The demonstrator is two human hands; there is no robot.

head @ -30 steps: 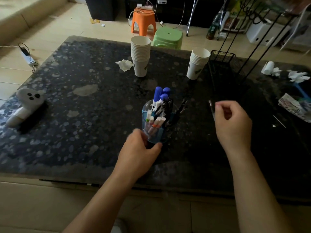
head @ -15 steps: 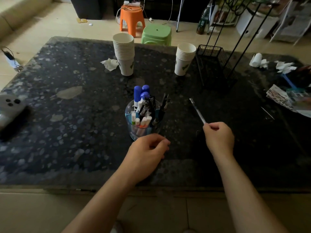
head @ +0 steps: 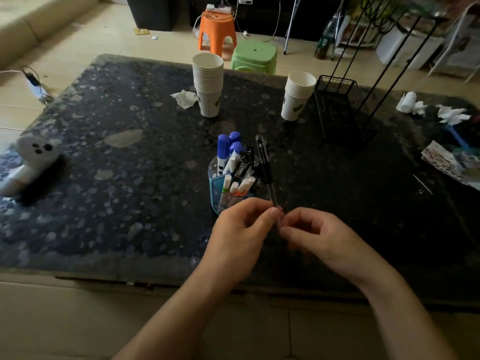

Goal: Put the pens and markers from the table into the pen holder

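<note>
- Since half a second ago, your right hand has come in from the right of the table to meet your left hand just in front of the pen holder; the pen it carried has swung from pointing away over bare table to standing nearly upright beside the holder.
- Your right hand pinches the lower end of the pen between thumb and fingertips, the other fingers curled.
- Your left hand closes thumb and forefinger on the same lower end, just above the right hand's grip; both hands touch the pen.
- The pen is dark and slim; it rises from the two hands and passes just right of the holder's rim. Whether it touches the holder cannot be told.
- The pen holder, clear with a blue base, stands on the dark speckled table just beyond your left hand.
- In the holder stand blue-capped markers, thin white-capped pens and some dark pens.
- Farther back stand two stacks of paper cups, the other stack to the right.
- A black wire basket sits right of the cups.
- Crumpled tissue lies by the left stack.
- A white toy lies at the table's left edge.
</note>
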